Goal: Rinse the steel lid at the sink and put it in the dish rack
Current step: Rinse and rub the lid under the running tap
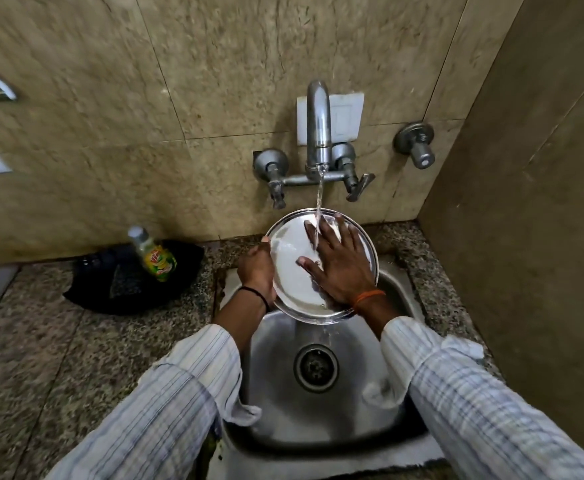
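A round steel lid (292, 271) is held tilted over the steel sink (276, 386), under a running stream from the wall tap (319, 126). My left hand (256, 268) grips the lid's left rim. Spread flat on the lid's inner face, my right hand (339, 261) has its fingers apart, and the water lands on its fingers. Water runs off the lid's lower edge toward the drain (315, 367). No dish rack is in view.
A dish-soap bottle (153, 254) stands in a black holder (134, 275) on the speckled granite counter (41, 341) left of the sink. Tiled walls close in behind and on the right. A second valve (416, 143) sticks out of the wall at right.
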